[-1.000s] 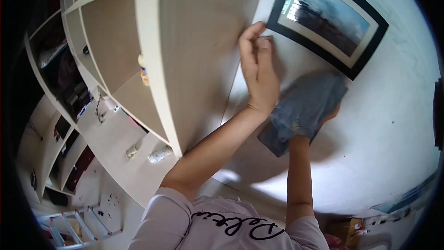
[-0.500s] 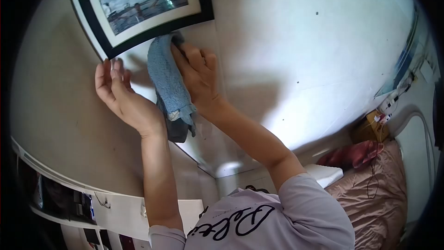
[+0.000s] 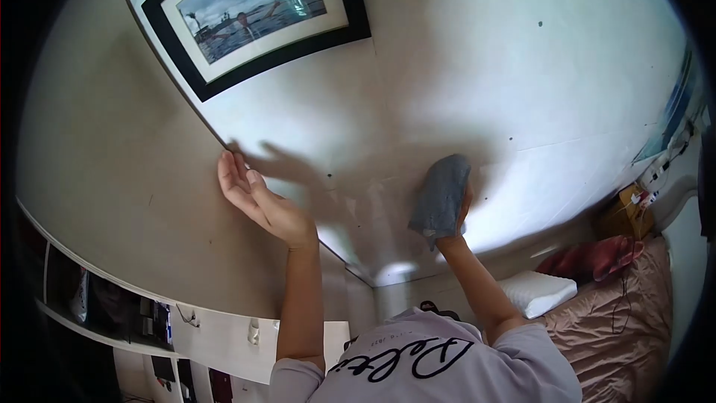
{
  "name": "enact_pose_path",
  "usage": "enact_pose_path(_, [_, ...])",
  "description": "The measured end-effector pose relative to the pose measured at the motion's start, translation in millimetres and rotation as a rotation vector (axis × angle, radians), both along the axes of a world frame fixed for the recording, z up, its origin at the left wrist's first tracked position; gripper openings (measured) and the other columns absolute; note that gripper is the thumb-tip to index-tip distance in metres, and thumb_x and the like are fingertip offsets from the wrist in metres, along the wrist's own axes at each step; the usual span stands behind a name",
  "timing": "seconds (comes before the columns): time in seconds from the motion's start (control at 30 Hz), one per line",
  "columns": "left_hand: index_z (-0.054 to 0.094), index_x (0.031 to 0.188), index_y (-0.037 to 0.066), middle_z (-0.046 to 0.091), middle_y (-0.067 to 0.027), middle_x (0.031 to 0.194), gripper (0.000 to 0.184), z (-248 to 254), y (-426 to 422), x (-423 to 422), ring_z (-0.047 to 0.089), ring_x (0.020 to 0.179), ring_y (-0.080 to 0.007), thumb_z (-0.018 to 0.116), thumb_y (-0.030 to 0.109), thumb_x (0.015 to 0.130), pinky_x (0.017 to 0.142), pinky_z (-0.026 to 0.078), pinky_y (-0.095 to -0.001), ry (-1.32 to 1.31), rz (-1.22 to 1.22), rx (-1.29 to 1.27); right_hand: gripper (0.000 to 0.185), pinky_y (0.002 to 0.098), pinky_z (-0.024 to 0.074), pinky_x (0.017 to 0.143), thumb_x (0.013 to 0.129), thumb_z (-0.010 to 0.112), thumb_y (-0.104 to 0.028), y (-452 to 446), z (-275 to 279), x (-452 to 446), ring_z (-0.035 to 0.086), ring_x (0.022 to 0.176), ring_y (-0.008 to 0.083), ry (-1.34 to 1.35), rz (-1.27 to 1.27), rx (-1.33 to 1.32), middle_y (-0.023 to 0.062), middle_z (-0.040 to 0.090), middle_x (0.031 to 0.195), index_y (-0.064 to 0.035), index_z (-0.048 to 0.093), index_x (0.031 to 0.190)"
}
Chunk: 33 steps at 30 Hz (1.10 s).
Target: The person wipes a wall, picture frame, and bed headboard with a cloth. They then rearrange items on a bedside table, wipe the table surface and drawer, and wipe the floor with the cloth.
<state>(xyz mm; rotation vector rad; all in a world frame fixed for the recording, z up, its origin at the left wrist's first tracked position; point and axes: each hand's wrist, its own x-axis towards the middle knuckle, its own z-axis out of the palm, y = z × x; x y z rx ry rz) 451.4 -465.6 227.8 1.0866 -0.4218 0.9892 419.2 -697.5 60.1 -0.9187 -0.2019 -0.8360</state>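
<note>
Cloth (image 3: 441, 195) in right hand (image 3: 466, 213), long axis near upright.
Covers right fingers, can't tell closure; left hand (image 3: 277, 214) farther off, empty, thumb spread.

From the person's head, the camera looks forward and down over the left hand (image 3: 272, 209) and right hand (image 3: 466, 210), facing a near wall (image 3: 447, 67) at a slant. Its wide view bends straight lines and crops the framed picture's (image 3: 257, 19) top. Below the framed picture, the shirt (image 3: 477, 362) shows close to the lens; below and right of the framed picture lies the bed (image 3: 604, 336), farther off.
</note>
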Motion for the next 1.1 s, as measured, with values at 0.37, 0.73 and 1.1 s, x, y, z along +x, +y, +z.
enact_pose_path(0.37, [0.034,0.149,-0.005,0.040,-0.0208,0.153,0.048,-20.5,-4.1,-10.6,0.040,0.142,-0.0310,0.039,0.009,0.103,0.120,0.028,-0.0416,-0.001,-0.043,0.058,0.056,0.0491,0.0222,0.122,0.099,0.052,-0.036,133.6,85.0,56.5,0.029,0.150,0.0351,-0.087,-0.387,-1.247,0.0117,0.035,0.162,-0.0128,0.048,0.150])
enact_pose_path(0.73, [0.026,0.157,-0.001,0.029,-0.0244,0.161,0.065,-51.1,3.7,3.4,0.029,0.149,-0.0356,0.055,0.017,0.102,0.121,0.023,-0.0458,0.041,0.206,0.535,0.040,0.0489,0.0364,0.111,0.084,0.062,-0.031,-11.1,-65.5,37.3,0.041,0.139,0.0317,-0.137,-0.700,-1.908,0.0094,0.052,0.140,-0.0129,0.062,0.120])
enact_pose_path(1.1, [0.017,0.160,-0.001,0.006,-0.0348,0.164,0.113,-68.5,-29.7,17.9,0.006,0.153,-0.0493,0.076,0.056,0.082,0.123,0.010,-0.0583,-0.055,0.806,0.992,0.063,0.0531,0.0206,0.122,0.091,0.058,-0.024,-311.7,204.6,-94.4,0.027,0.149,0.0451,0.253,-1.740,-0.506,0.0265,0.032,0.160,-0.0081,0.045,0.151])
